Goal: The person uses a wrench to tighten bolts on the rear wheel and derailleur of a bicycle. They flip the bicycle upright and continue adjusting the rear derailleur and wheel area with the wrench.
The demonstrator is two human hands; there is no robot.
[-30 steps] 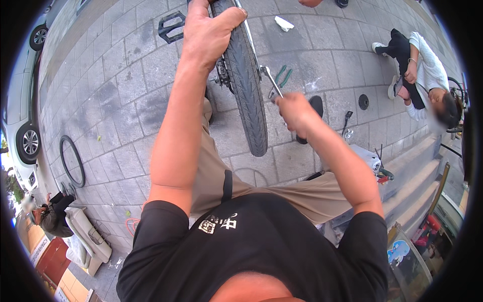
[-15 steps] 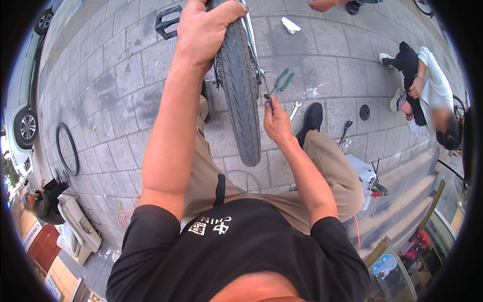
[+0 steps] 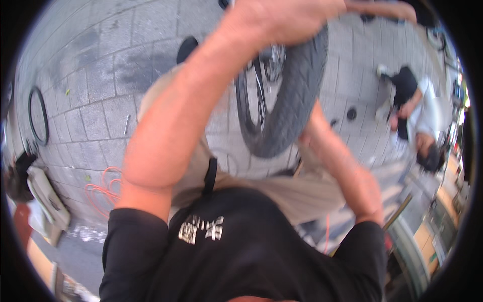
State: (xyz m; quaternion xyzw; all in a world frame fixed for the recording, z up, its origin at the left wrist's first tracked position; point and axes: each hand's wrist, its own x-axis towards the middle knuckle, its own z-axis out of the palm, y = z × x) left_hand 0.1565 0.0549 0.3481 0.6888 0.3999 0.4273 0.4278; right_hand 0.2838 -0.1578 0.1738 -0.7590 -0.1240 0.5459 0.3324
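A bicycle wheel with a black treaded tyre (image 3: 297,95) leans over in front of me, its spokes and hub parts showing on its left side. Across the top of it lies my left hand (image 3: 297,20), closed on the bicycle above the tyre; motion smears its fingers, and the upper edge cuts part of them off. My right forearm reaches up on the wheel's right side. Only the wrist end of my right hand (image 3: 313,126) shows beside the tyre; the fingers are hidden behind it, so whatever they hold cannot be seen.
A spare black tyre (image 3: 38,116) lies on the paving at far left. A spanner (image 3: 127,124) and a coiled orange cable (image 3: 103,191) are left of my leg. A dark round cog (image 3: 351,113) lies to the right, near a seated person (image 3: 420,110). Another person sits at far left.
The wheel has swung right and tilted, with my left hand moving right along with it. My right hand, earlier holding a thin tool near the axle, has gone behind the tyre. My view has shifted.
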